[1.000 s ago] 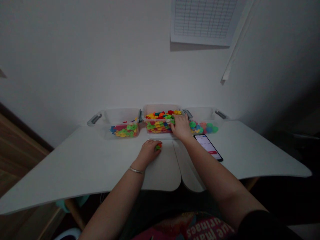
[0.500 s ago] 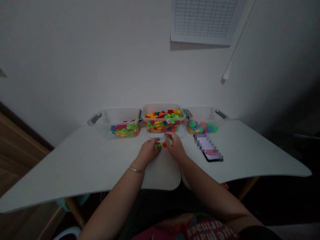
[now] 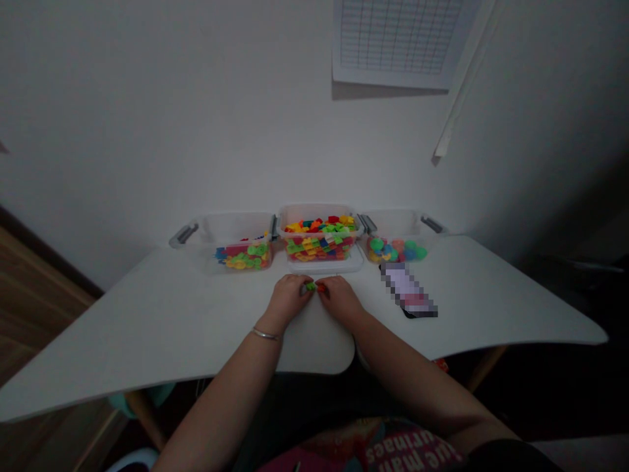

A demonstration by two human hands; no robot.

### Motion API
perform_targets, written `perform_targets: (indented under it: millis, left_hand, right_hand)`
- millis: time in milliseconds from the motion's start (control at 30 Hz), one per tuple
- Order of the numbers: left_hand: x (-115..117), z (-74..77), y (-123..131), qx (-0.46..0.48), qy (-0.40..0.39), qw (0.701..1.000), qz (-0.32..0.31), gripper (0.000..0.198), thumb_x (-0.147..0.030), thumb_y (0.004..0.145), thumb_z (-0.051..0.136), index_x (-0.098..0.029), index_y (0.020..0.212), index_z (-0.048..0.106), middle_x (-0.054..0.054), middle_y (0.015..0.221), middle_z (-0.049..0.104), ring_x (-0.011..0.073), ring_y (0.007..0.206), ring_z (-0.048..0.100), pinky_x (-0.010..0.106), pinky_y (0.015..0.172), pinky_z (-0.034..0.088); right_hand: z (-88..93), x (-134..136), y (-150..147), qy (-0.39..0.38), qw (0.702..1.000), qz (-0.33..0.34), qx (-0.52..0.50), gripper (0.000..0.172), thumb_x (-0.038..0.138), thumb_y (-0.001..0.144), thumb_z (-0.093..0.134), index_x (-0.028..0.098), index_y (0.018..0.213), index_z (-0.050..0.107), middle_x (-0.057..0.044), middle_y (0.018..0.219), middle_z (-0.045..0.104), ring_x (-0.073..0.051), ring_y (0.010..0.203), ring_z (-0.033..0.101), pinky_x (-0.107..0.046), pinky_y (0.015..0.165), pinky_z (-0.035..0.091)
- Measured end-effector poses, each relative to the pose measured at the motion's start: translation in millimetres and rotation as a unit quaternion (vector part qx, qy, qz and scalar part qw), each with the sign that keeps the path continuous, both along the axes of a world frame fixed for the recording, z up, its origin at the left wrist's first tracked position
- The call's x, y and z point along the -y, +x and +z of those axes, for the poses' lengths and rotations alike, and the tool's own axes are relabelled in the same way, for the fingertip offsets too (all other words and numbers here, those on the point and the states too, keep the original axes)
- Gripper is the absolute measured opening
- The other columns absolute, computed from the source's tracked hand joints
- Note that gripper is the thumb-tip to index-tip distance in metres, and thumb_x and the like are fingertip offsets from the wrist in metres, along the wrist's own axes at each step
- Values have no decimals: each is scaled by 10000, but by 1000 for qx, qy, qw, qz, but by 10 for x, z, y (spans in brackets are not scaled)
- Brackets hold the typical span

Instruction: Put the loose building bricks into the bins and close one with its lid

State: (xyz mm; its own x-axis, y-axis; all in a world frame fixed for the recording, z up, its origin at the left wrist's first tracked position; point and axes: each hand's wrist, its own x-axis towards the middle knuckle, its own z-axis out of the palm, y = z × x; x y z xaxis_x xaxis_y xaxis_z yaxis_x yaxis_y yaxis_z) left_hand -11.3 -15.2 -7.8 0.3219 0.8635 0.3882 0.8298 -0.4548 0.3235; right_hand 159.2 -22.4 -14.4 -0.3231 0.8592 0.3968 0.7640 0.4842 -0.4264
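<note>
Close together over the white table (image 3: 314,341), my two hands each pinch a small plastic toy block. The fingers of my left hand (image 3: 289,295) are closed on a green building block (image 3: 310,286). An orange building block (image 3: 321,288) sits in the closed fingers of my right hand (image 3: 341,296). The two blocks face each other with little or no gap; whether they touch is too small to tell. Just beyond my hands stands a clear bin (image 3: 322,234) heaped with coloured building blocks, on a pale lid (image 3: 327,266).
A clear bin (image 3: 211,262) of coloured pieces stands at left, another clear bin (image 3: 398,226) with round pieces at right. A phone (image 3: 407,290) lies right of my right hand. Behind the table rises a wall (image 3: 221,118) with a printed sheet (image 3: 396,42).
My right hand has pulled back from near the lid, and its raised fingers have closed around the orange block. Both blocks are now nearer each other.
</note>
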Motion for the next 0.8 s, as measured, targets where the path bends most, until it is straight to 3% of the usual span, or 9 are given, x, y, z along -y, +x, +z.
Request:
perform_targets:
  millis: [233, 467, 700, 800]
  left_hand:
    - [-12, -19, -2, -12, 10, 1000, 18, 259, -178, 785, 622, -187, 1032, 698, 81, 997, 727, 243, 965, 644, 369, 910, 491]
    - [-26, -33, -11, 4, 12, 1000, 1, 267, -163, 783, 619, -174, 1038, 697, 79, 1040, 723, 238, 998, 637, 364, 956, 474]
    - [-18, -26, -21, 8, 6, 1000, 4, 278, -161, 781, 603, -200, 1040, 697, 73, 1044, 722, 234, 990, 637, 375, 949, 475]
    - [-18, -24, -21, 5, 0, 1000, 15, 291, -154, 767, 614, -203, 1042, 696, 74, 1042, 720, 235, 994, 634, 376, 947, 476]
  right_hand:
    - [-4, 6, -5, -2, 1000, 11, 14, 248, 130, 871, 534, 176, 1073, 671, -87, 1071, 705, -215, 1025, 606, -369, 962, 434]
    - [8, -25, 19, -74, 983, -51, -158, 298, 145, 826, 558, 197, 1120, 548, -75, 1034, 703, -180, 875, 670, -314, 780, 520]
    - [385, -248, 270, 97, 974, -85, -186, 225, 257, 836, 527, 171, 1030, 602, -101, 993, 688, -211, 846, 638, -352, 807, 515]
    - [597, -370, 388, 167, 969, -97, -156, 252, 244, 859, 496, 166, 1065, 618, -121, 1063, 679, -243, 955, 615, -392, 899, 476]
